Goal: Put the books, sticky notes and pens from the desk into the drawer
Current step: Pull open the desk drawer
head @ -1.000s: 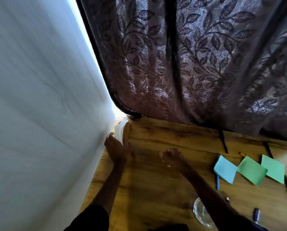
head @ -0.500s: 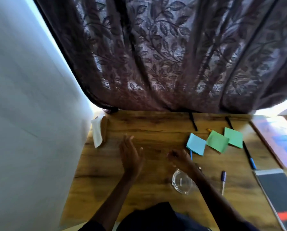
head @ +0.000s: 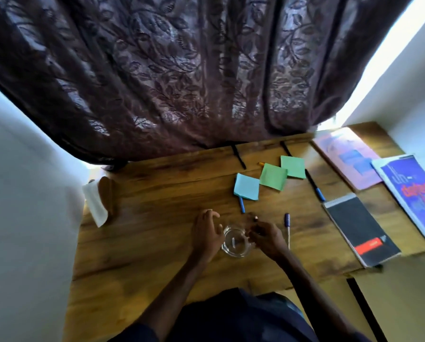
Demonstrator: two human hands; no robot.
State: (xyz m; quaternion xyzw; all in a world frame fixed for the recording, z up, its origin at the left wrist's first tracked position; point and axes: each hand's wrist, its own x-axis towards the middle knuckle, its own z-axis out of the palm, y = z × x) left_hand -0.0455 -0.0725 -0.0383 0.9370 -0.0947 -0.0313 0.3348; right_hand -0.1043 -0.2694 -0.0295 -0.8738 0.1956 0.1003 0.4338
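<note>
On the wooden desk (head: 142,233) lie a blue sticky pad (head: 246,190) and two green sticky pads (head: 273,176) (head: 292,167). Several pens lie around them: a black pen (head: 238,156), a blue-capped pen (head: 315,186) and a blue-tipped pen (head: 287,228). At the right lie a pink book (head: 347,160), a blue book (head: 413,193) and a black notepad (head: 359,228). My left hand (head: 206,233) hovers loosely curled, holding nothing. My right hand (head: 265,236) has curled fingers; a short dark pen end (head: 255,218) shows just beyond them.
A small glass dish (head: 236,241) sits between my hands. A white folded cloth (head: 95,206) and a brown wooden piece (head: 106,193) lie at the desk's left edge. A dark curtain (head: 181,70) hangs along the back, walls close both sides.
The view has swung right, bringing the books into sight. My left hand came away from the desk's left edge, and both hands drew back to the glass dish.
</note>
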